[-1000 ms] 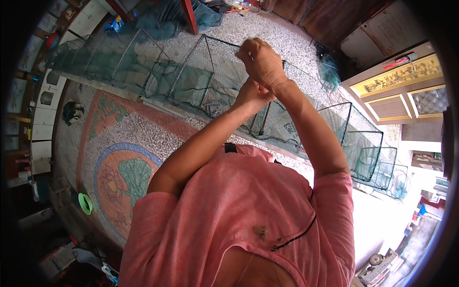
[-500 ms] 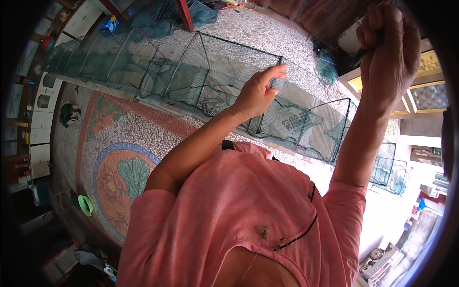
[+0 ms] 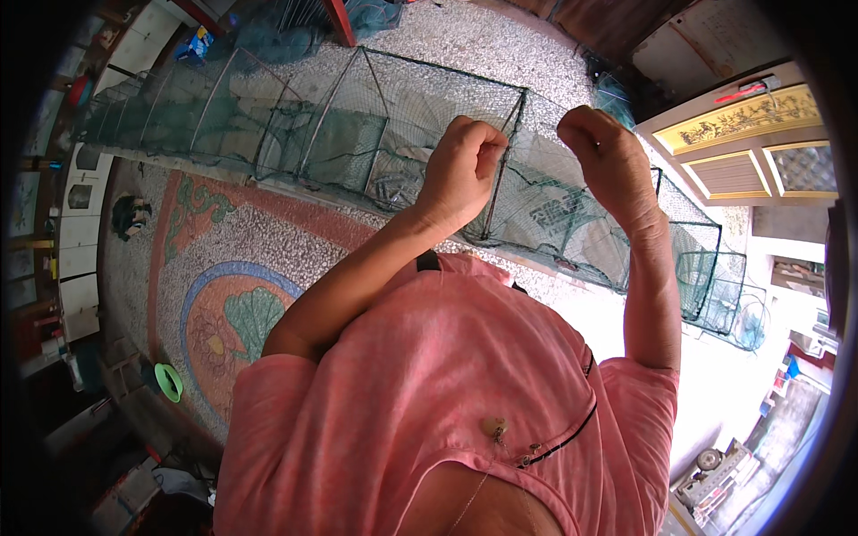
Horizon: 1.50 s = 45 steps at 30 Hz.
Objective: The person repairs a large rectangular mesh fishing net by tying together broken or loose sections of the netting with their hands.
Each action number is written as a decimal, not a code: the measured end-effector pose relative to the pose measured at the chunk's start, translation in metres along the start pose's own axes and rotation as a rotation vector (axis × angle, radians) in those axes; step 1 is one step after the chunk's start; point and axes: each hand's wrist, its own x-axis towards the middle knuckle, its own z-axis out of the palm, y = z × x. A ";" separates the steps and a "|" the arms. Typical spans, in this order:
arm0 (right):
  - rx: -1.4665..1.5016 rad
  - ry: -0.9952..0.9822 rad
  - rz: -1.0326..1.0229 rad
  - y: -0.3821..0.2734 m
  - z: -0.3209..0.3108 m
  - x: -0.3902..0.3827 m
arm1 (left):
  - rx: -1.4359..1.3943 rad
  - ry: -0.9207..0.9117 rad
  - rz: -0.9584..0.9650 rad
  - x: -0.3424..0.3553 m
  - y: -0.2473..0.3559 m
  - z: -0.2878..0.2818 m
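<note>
A long fish trap [image 3: 344, 134] of green mesh on dark rectangular frames stretches in front of me from far left to right. My left hand [image 3: 460, 174] is closed in a pinch at a dark upright frame bar [image 3: 516, 121], its fingertips on the mesh beside the bar. To the right, my right hand [image 3: 612, 165] is raised over the trap, fingers curled and pressed together. Whatever lies between those fingers is hidden. Pale sheets show through the mesh below both hands.
Another heap of green netting [image 3: 371, 20] lies at the back beside a red post [image 3: 339, 22]. More framed mesh [image 3: 706, 268] stands at the right. A green basin [image 3: 168, 382] is at the left, near the patterned floor [image 3: 237, 219]. Wooden panelled furniture [image 3: 742, 143] stands far right.
My right hand has come down and left from high at the right, and the dark slim thing in it no longer shows. My left hand's extended finger has curled into a pinch.
</note>
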 end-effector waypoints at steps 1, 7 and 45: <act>-0.050 -0.016 -0.008 0.002 0.004 -0.002 | 0.016 -0.009 -0.007 -0.001 0.000 -0.002; -0.151 -0.073 0.021 0.002 0.024 -0.006 | -0.008 -0.037 -0.155 -0.010 0.003 0.001; 0.826 0.413 -0.543 -0.105 -0.028 0.040 | -0.301 -0.167 -0.087 0.000 0.002 0.007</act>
